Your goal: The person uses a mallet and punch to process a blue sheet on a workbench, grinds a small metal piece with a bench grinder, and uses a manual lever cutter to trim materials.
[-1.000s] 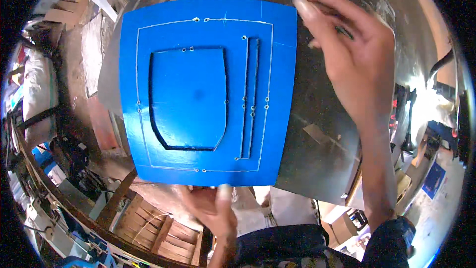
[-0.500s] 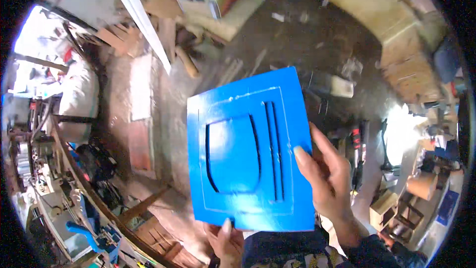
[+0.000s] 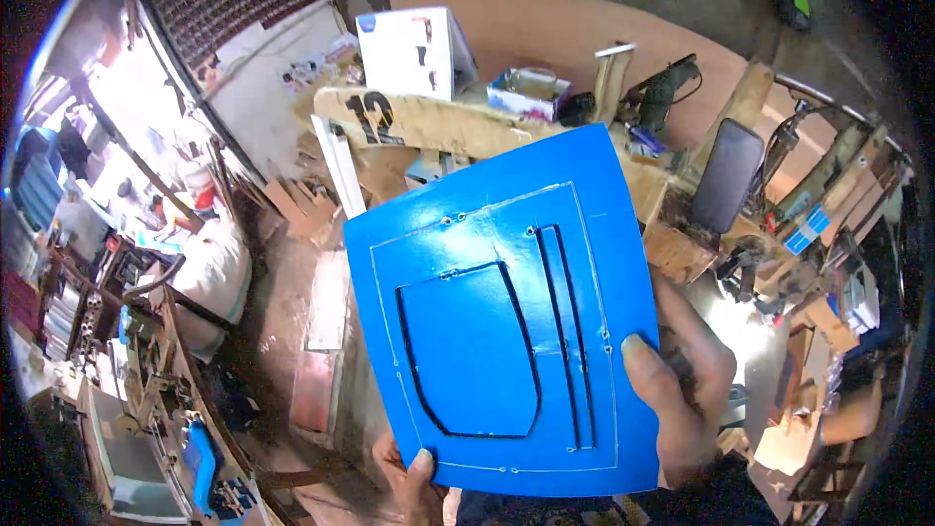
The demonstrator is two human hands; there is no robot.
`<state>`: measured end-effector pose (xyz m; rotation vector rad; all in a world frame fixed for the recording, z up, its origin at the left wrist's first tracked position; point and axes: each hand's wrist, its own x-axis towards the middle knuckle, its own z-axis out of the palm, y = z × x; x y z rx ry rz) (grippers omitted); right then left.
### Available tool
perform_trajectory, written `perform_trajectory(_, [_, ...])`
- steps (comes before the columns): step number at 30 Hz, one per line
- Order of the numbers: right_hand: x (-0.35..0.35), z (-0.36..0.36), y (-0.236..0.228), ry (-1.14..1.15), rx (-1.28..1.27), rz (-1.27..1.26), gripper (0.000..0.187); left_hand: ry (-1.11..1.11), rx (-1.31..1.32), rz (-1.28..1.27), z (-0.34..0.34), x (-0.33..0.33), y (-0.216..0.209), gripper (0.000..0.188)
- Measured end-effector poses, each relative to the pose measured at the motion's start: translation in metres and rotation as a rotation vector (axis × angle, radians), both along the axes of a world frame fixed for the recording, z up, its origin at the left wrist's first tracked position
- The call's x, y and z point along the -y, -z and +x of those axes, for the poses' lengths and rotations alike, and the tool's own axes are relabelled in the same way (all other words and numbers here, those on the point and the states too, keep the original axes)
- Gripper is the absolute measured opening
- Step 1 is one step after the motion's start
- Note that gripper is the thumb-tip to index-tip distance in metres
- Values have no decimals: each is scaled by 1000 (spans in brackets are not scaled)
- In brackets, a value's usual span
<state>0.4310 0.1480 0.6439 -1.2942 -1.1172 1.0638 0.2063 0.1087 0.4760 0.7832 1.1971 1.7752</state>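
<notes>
A flat, glossy blue panel (image 3: 467, 351) is held up before me, tilted slightly. Grooves are cut into its face: a large shape with curved sides and, to its right, two long narrow parallel slots. A thin pale line runs round them near the border. My left hand (image 3: 414, 482) pinches the lower left corner, thumb on the face and fingers behind. At the right edge my right hand (image 3: 682, 380) grips the panel, its thumb pressed on the front. The fingertips behind the panel are hidden.
Beyond the panel stands a cluttered bench (image 3: 438, 117) with a white box (image 3: 404, 49) and an open small carton (image 3: 529, 94). A dark phone-like slab (image 3: 729, 175) stands at right. Wood strips (image 3: 326, 307) lie on the floor at left; a blue tool (image 3: 202, 463) rests at lower left.
The view has lifted, bringing the bench and boxes in sight. The panel appears larger and slightly lower, still in both hands.
</notes>
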Motion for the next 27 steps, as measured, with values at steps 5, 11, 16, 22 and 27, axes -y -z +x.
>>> perform_trajectory(5, [6, 13, -16, -20, -39, 87, 62, -117, -72, -74, 13, 23, -36, 60])
perform_trajectory(11, [3, 8, -18, -41, -106, 104, 59, -179, -73, -128, 20, 44, -65, 58])
perform_trajectory(16, [-5, 4, -17, -58, -141, 187, 59, 25, -384, -49, 1, 35, -54, 51])
perform_trajectory(22, [-12, 1, -18, -32, -116, 275, 60, -80, -230, 22, 1, 33, -36, 60])
perform_trajectory(27, [-17, 6, -11, -36, -60, 244, 57, -69, -164, 14, 4, 19, -40, 64])
